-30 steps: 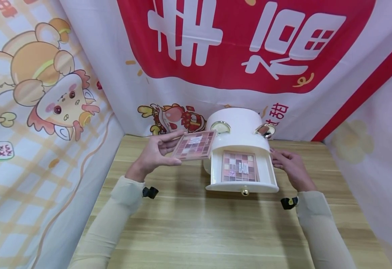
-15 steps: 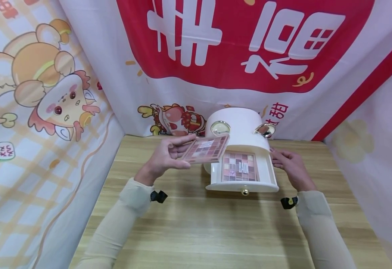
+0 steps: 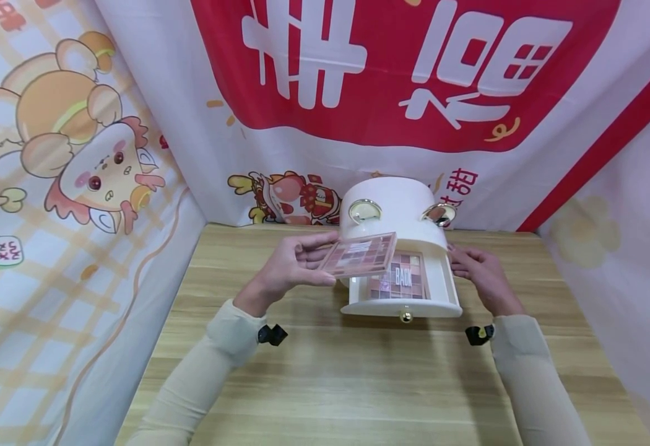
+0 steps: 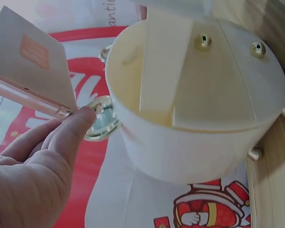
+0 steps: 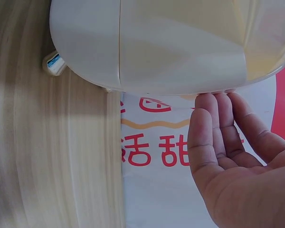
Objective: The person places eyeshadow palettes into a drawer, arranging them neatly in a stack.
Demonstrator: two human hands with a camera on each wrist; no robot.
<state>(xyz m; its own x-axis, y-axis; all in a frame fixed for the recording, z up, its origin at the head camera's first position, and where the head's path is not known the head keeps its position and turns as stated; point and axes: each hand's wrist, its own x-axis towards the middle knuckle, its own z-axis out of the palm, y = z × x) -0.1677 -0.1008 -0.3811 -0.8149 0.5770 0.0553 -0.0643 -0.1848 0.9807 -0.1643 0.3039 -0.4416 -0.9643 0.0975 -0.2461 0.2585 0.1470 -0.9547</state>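
Observation:
My left hand pinches an eyeshadow palette by its left edge, thumb below and fingers above in the head view. The palette tilts over the left part of a pulled-out drawer of a white cosmetics organizer. Inside the drawer lies a second eyeshadow palette lettered "BACK", partly covered by the held one. In the left wrist view, the held palette's pale back carries an orange label. My right hand touches the organizer's right side, its fingertips against the wall in the right wrist view.
Two gold-rimmed round handles stick out from the organizer. A gold knob sits on the drawer front. The organizer stands on a wooden table, close to a printed cloth backdrop. Cloth walls also rise at left and right.
My left hand has carried the palette to the right and slightly downward, from beside the organizer to over the drawer. The right hand and organizer stay in place.

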